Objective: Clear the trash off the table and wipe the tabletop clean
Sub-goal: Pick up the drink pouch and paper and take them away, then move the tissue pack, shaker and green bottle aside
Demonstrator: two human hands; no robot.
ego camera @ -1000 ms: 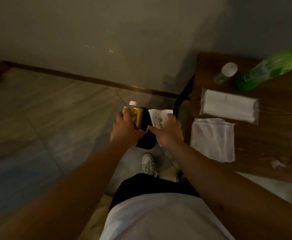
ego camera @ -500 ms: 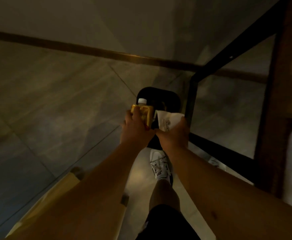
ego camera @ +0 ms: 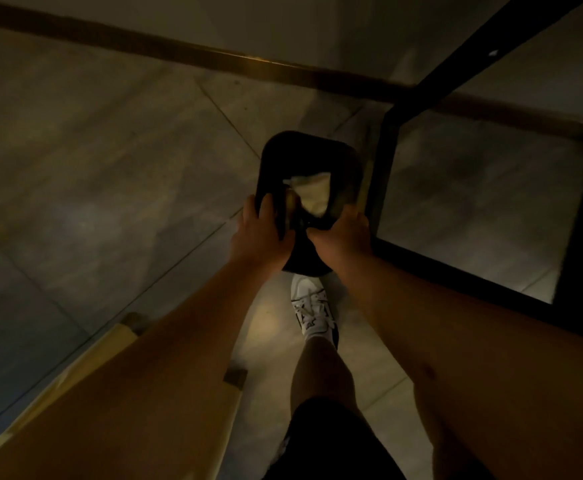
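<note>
A black trash bin point(ego camera: 347, 161) stands on the floor beside the table's black metal frame point(ego camera: 383, 174). Inside it lies a white paper cup point(ego camera: 309, 197), clear of both hands. A blurred yellowish bottle point(ego camera: 289, 207) shows just inside the bin's left rim, next to my left hand. My left hand point(ego camera: 260, 230) hovers over the bin's left edge with its fingers spread and nothing in them. My right hand point(ego camera: 343, 235) is over the near right edge, fingers bent loosely downward and holding nothing that I can see.
A tiled floor and a brown skirting board point(ego camera: 248, 64) surround the bin. A pale wooden chair point(ego camera: 116, 344) is at the lower left. My leg and white shoe point(ego camera: 312, 306) stand just in front of the bin. The tabletop is out of view.
My view dropped from the tabletop to the floor. Both hands lowered to the bin and let go: the cup and the bottle went from my hands into the bin.
</note>
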